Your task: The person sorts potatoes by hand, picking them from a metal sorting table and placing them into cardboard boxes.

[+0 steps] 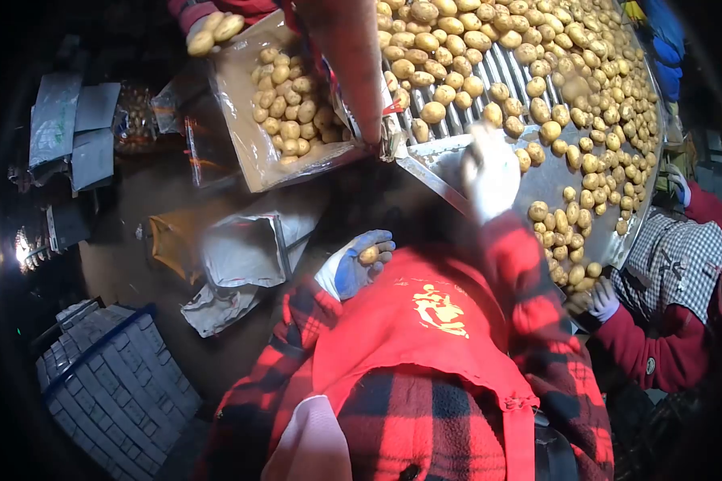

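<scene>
My left hand [355,264], in a white and blue work glove, is turned palm up in front of the red apron [385,321], its fingers curled round a small potato [369,255]. My right hand [492,172], in a white glove, reaches over the metal edge of the sorting table [549,183]. Motion smears its fingers, so I cannot tell whether they hold anything. Just beyond it, loose potatoes [493,115] lie on the metal roller bars [501,68]. A heap of potatoes [569,224] spreads over the table to its right.
A carton [241,112] of potatoes stands at upper left, beside a rusty post [341,64]. Another person's gloved hand [208,32] holds potatoes above it. At right, a co-worker's gloved hand [604,302] touches the table's edge. An open white sack [241,252] stands at left.
</scene>
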{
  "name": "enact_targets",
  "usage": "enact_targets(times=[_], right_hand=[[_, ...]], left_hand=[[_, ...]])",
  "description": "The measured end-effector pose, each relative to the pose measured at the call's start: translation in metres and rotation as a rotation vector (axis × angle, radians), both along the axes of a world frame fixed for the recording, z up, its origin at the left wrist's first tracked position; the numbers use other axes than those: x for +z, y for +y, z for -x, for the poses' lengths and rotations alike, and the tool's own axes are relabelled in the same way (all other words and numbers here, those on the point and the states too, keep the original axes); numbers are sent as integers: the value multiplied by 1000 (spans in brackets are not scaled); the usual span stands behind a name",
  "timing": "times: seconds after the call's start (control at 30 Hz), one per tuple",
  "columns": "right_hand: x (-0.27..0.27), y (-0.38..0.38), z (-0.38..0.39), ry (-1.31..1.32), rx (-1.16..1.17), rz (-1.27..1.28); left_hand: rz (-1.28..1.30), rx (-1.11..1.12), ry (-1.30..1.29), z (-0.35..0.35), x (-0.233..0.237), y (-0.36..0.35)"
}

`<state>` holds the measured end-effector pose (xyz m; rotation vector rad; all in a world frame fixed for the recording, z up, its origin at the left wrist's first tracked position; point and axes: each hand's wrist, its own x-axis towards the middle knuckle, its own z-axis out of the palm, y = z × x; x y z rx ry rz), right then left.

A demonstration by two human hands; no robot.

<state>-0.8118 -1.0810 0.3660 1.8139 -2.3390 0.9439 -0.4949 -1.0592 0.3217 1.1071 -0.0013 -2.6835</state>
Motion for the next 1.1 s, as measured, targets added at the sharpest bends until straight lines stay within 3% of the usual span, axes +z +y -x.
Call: enact_targets(times=[0.07, 0.1, 0.13, 0.2, 0.23, 0.33, 0.37, 0.4, 0.47, 0.5, 0.53, 0.6, 0.63, 0.67, 0.73, 0.77, 0.8, 0.87, 0.9, 0.93, 1.0, 1.07, 1.1], right_hand=[[-33, -24, 32, -10, -109, -302], [-47, -32, 38, 236, 2, -287], [-67, -37, 42, 300, 32, -295], [-66, -46, 61, 228, 64, -322], [-65, -43, 63, 208, 77, -216], [5, -50, 20, 264, 157, -374], [-3, -50, 10, 146, 86, -403], [5, -50, -11, 112, 319, -407], [-55, -56, -15, 250, 411, -415], [-45, -66, -27, 227, 379, -431], [-27, -67, -20, 182, 479, -360], [-15, -80, -12, -18, 505, -506], [-29, -75, 0, -74, 471, -399], [-47, -64, 6, -133, 442, -297], [19, -40, -15, -238, 435, -458], [32, -23, -21, -277, 582, -434], [43, -11, -27, -317, 724, -414], [68, -2, -54, -252, 954, -640], [84, -3, -72, -145, 903, -696], [97, -5, -88, -36, 849, -747], [99, -12, -100, -69, 863, -665], [91, -15, -106, -484, 813, -502], [94, -14, -109, -777, 723, -657]], left_hand=[[16, -6, -7, 9, 6, -5], [29, -12, -18, 15, 11, -5], [31, -8, -20, 19, 17, -5], [102, -51, -25, 26, 30, -6], [91, -30, -22, 25, 35, -5], [78, 28, -53, 9, 18, 3], [85, 42, -91, 11, 24, 3], [82, 51, -91, 13, 24, 2], [106, 154, -117, 20, 24, -1], [126, 223, -132, 29, 30, -2], [93, 261, -71, 33, 26, -6], [15, 265, 264, 34, -1, -11], [-59, 214, 201, 37, 25, -24], [65, 254, 368, 38, 10, -24], [198, 218, 400, 31, 32, -28], [126, 178, 515, 26, 35, -32], [100, 164, 430, 25, 28, -29], [148, 119, 580, 20, 21, -32], [-19, 150, 995, 15, -12, -33], [39, 139, 526, 11, -40, -17], [190, 173, 561, -1, 11, -26], [211, 215, 434, -17, -2, -19], [150, 326, 489, -26, 4, -20]])
